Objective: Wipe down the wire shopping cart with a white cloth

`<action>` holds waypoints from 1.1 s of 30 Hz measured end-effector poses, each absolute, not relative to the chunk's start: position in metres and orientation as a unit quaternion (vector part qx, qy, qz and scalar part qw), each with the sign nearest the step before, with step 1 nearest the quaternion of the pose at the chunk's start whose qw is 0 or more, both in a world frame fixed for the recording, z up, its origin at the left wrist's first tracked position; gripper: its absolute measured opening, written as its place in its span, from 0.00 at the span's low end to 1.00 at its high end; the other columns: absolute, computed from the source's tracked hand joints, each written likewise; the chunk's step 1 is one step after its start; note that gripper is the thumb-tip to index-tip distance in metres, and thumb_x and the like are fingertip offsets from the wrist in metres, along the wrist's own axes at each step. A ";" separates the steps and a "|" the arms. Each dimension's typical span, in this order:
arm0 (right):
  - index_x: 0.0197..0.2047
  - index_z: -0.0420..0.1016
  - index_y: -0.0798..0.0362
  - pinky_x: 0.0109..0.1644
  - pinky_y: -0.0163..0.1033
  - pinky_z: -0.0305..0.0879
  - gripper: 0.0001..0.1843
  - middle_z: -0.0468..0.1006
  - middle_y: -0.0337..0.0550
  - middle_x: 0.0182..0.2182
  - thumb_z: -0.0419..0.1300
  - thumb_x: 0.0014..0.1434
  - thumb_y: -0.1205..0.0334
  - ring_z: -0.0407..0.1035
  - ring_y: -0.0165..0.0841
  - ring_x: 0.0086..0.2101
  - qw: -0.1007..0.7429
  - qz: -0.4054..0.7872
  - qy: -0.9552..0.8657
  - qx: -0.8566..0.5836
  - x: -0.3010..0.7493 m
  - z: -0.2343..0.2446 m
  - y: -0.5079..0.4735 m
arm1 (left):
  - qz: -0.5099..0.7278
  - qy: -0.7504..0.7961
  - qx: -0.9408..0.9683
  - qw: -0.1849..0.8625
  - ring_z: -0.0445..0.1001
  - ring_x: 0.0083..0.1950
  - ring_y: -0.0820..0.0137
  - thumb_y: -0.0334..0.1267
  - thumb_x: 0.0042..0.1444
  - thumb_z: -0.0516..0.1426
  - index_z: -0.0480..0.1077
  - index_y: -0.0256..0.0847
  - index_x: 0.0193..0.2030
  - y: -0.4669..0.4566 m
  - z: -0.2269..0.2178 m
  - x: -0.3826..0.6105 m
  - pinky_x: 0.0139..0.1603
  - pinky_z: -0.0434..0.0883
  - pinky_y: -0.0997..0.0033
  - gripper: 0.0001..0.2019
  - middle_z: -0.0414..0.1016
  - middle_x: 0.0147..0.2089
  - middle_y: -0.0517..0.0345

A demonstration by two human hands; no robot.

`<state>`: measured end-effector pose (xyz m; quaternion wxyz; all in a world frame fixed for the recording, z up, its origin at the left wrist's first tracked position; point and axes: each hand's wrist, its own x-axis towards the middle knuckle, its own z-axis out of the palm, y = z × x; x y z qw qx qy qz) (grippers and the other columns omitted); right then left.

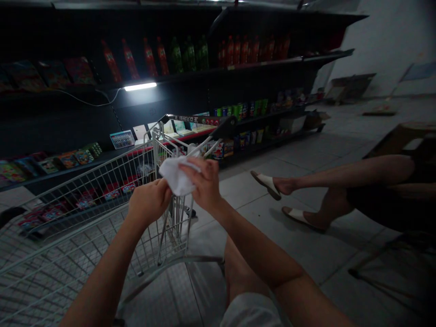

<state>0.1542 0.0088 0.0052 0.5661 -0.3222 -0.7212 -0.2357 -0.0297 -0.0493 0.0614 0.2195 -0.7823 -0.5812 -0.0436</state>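
A white cloth point(174, 178) is bunched between both my hands in front of a wire shopping cart point(102, 190). My left hand point(150, 200) is closed into a fist on the cloth's lower edge. My right hand point(202, 181) grips the cloth from the right, fingers curled over it. The cart lies tilted on its side, its dark handle bar point(204, 121) just above my hands. My knee point(238, 268) shows below my right forearm.
Dark store shelves point(163, 97) behind the cart carry drink bottles point(190, 52), cans and snack packets. Another person's bare legs in white slippers point(269, 184) stretch across the tiled floor at right, seated on a chair. Cardboard lies at the far right wall.
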 end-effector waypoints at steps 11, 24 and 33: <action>0.62 0.69 0.36 0.61 0.53 0.57 0.27 0.66 0.42 0.58 0.53 0.63 0.68 0.59 0.44 0.56 0.617 -0.219 -0.666 -0.358 0.170 -0.006 0.023 | -0.069 -0.571 -0.790 0.214 0.79 0.39 0.60 0.44 0.68 0.40 0.69 0.42 0.43 -0.056 0.063 -0.026 0.30 0.60 0.65 0.18 0.80 0.41 0.52; 0.48 0.80 0.44 0.49 0.40 0.68 0.25 0.74 0.45 0.44 0.57 0.52 0.78 0.63 0.36 0.48 0.511 -0.068 -0.786 -0.340 0.115 -0.234 -0.037 | -0.070 -0.587 -0.779 0.209 0.78 0.39 0.60 0.44 0.68 0.39 0.71 0.41 0.45 -0.053 0.061 -0.022 0.33 0.64 0.66 0.21 0.80 0.43 0.49; 0.59 0.74 0.43 0.59 0.50 0.63 0.24 0.69 0.49 0.54 0.53 0.62 0.68 0.62 0.41 0.55 0.593 -0.090 -0.723 -0.342 0.101 -0.121 -0.029 | -0.087 -0.584 -0.785 0.187 0.77 0.39 0.63 0.44 0.68 0.39 0.71 0.40 0.46 -0.051 0.059 -0.024 0.35 0.63 0.66 0.21 0.80 0.44 0.49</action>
